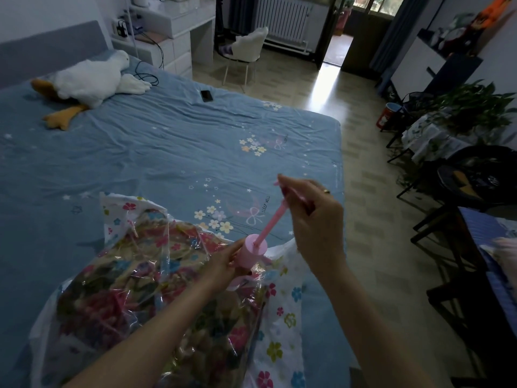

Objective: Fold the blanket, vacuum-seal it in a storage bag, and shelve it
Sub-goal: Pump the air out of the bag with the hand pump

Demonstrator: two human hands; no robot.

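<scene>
A folded, brightly flowered blanket (134, 298) lies inside a clear storage bag (282, 326) with white, flower-printed edges, on the near part of the bed. A pink hand pump (253, 254) stands upright on the bag. My left hand (223, 264) grips the pump's round cylinder. My right hand (313, 217) grips the handle at the top of the pink plunger rod (270, 222), which is pulled far out of the cylinder and tilts up to the right.
The bed (167, 141) has a blue flowered sheet. On it lie a white plush goose (89, 79) at the far left and a black phone (206, 95). To the right are tiled floor, dark chairs (458, 197) and potted plants (464, 107).
</scene>
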